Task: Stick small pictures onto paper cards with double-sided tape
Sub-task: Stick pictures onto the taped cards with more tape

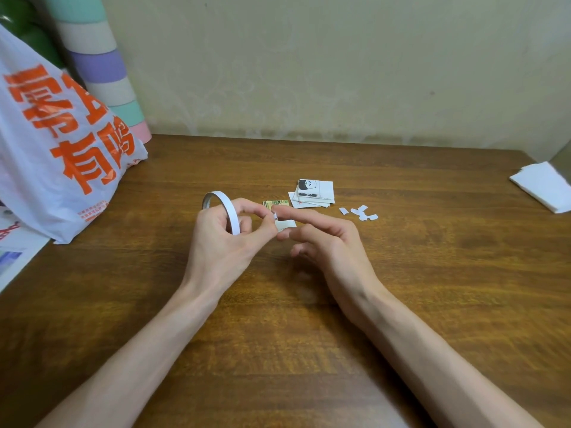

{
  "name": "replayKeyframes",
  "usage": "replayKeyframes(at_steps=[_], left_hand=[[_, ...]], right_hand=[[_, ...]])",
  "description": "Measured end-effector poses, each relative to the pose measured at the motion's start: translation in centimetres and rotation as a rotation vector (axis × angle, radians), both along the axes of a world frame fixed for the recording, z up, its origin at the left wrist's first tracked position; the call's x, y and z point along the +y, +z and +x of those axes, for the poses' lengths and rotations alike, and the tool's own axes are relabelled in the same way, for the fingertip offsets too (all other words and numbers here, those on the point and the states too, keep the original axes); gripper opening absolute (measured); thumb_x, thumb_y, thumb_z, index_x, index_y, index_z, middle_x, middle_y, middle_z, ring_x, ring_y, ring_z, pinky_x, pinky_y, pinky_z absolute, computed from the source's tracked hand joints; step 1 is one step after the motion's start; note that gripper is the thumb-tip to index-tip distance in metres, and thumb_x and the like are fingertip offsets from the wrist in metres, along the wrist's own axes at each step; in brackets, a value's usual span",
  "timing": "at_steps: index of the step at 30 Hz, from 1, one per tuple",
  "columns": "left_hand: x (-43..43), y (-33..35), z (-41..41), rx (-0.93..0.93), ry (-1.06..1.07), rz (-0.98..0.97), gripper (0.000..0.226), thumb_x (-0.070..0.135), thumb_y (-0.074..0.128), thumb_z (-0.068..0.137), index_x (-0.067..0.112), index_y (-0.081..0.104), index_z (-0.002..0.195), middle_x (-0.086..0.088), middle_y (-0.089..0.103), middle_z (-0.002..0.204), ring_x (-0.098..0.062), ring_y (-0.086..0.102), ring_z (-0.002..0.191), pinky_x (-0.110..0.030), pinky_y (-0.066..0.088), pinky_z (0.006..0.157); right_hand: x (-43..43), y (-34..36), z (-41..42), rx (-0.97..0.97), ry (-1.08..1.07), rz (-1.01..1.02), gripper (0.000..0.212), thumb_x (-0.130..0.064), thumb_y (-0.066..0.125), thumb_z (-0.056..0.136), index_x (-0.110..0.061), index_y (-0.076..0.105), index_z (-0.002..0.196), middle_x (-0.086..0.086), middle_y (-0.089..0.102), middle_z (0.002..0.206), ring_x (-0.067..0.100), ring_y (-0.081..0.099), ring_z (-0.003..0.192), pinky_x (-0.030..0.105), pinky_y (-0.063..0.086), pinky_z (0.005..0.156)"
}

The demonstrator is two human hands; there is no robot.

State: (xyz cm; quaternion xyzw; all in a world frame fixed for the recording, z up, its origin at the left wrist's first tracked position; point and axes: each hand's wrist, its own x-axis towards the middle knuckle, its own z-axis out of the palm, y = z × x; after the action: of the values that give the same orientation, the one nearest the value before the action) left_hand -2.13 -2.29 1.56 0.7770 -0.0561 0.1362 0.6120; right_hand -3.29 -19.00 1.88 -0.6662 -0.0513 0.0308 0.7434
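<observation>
Double-sided tape roll, a thin white ring, stands on edge in the left hand, whose fingers are curled through and around it above the middle of the brown wood-grain worktop. The thumb and forefinger of that hand pinch a small white bit of tape just right of the roll. Right of the roll too, the right hand has its forefinger held straight, tip at the bit of tape, with the other fingers loosely curled and grasping nothing. Under the fingertips, just right of the roll, lies a small picture with a green print; whether a finger touches it cannot be told.

Further right of the roll and a little behind it sits a loose stack of paper cards, the top one bearing a panda picture. Right of the roll beyond the stack lie several white paper scraps. Far right of the roll, at the worktop's edge, is a folded white tissue.

Left of the roll slumps a white plastic bag with large orange characters, with a printed sheet beside it. Behind the bag, left of the roll, leans a pastel-striped tube. Behind the roll a stained beige wall meets the back edge of the worktop
</observation>
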Motion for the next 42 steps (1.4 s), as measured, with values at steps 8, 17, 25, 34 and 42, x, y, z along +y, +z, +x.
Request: replayKeyframes(at_steps=[8,17,25,34,42], left_hand=[[0.09,0.15,0.00,-0.029,-0.054,-0.031,0.012,0.018,0.076,0.094,0.019,0.077,0.082,0.008,0.037,0.046,-0.009,0.030,0.046,-0.018,0.034,0.050],[-0.09,0.59,-0.40,-0.073,-0.058,-0.042,0.015,0.015,0.068,0.100,0.014,0.079,0.091,0.007,0.041,0.044,-0.006,0.031,0.041,-0.013,0.031,0.047],[-0.14,0.44,-0.46,-0.081,-0.075,-0.041,0.008,0.012,0.071,0.097,0.011,0.078,0.092,0.014,0.048,0.043,-0.006,0.036,0.042,-0.017,0.033,0.049],[-0.39,0.57,-0.39,-0.113,-0.067,-0.057,0.009,0.012,0.073,0.096,0.008,0.075,0.089,0.014,0.035,0.045,-0.005,0.029,0.043,-0.014,0.034,0.049],[-0.35,0.49,-0.58,-0.196,-0.029,0.062,0.009,0.019,0.079,0.092,0.020,0.077,0.084,-0.011,0.031,0.049,-0.013,0.027,0.045,-0.028,0.030,0.049]], right_hand=[[-0.09,0.00,-0.16,-0.006,-0.044,-0.007,0.026,-0.002,0.068,0.094,-0.017,0.083,0.109,0.003,0.079,0.107,0.012,0.068,0.091,0.025,0.051,0.080],[-0.17,-0.32,0.23,-0.045,-0.177,0.035,0.012,-0.013,0.075,0.095,-0.007,0.081,0.103,-0.006,0.075,0.080,0.005,0.061,0.065,0.019,0.052,0.072],[-0.12,-0.18,0.18,-0.036,-0.176,0.043,0.010,-0.003,0.072,0.094,0.000,0.080,0.099,-0.001,0.075,0.078,0.005,0.064,0.065,0.017,0.050,0.069],[-0.17,-0.07,0.04,-0.060,-0.190,0.020,0.009,-0.011,0.077,0.093,-0.009,0.083,0.099,-0.001,0.081,0.093,0.007,0.069,0.077,0.019,0.052,0.070],[-0.06,0.40,-0.36,-0.043,-0.129,0.030,0.034,0.007,0.061,0.092,-0.013,0.082,0.109,-0.002,0.080,0.101,0.003,0.068,0.085,0.022,0.053,0.079]])
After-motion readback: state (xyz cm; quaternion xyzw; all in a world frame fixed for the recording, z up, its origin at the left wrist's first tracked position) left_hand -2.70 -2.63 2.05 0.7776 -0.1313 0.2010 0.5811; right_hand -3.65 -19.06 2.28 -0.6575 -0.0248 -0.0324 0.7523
